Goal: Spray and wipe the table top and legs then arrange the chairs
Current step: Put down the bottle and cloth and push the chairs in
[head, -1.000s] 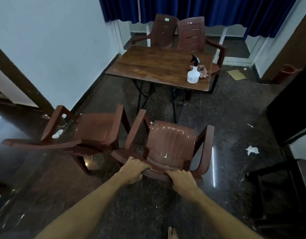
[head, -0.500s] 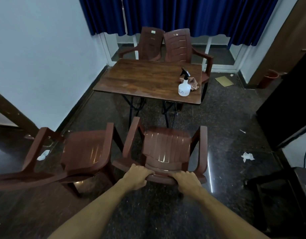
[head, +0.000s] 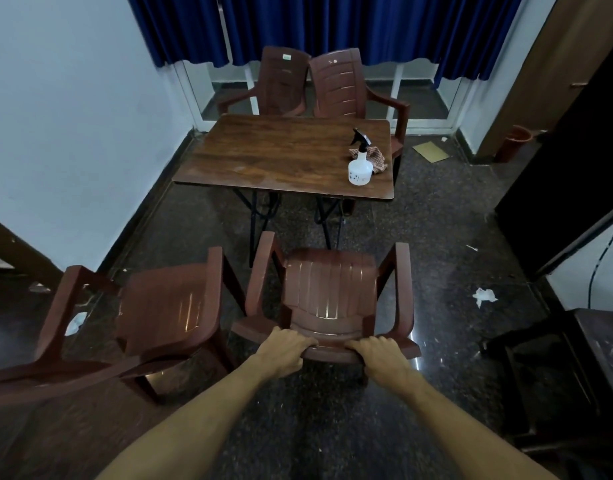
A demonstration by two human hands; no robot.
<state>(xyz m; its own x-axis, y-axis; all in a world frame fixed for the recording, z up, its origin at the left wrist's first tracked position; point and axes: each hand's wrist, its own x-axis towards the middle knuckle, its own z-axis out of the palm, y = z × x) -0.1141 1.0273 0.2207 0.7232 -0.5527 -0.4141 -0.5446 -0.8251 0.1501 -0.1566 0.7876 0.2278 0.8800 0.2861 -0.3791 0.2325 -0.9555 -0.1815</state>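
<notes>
A brown wooden table [head: 270, 157] on black folding legs stands ahead. A white spray bottle [head: 359, 168] with a black trigger stands near its right edge, with a checked cloth [head: 376, 156] just behind it. A brown plastic armchair [head: 329, 289] faces the table in front of me. My left hand [head: 285, 349] and my right hand [head: 381, 356] both grip the top of its backrest. A second brown chair [head: 159, 313] stands to its left. Two more brown chairs [head: 336, 81] sit side by side behind the table.
A white wall [head: 73, 116] runs along the left and blue curtains [head: 332, 26] hang at the back. Crumpled paper [head: 484, 296] lies on the dark floor to the right. A dark table edge [head: 602, 358] is at the far right, and a red bin [head: 514, 142] stands by the door.
The chair in my hands has straightened to face the table squarely and moved closer to it. The table now appears nearer and more central in view.
</notes>
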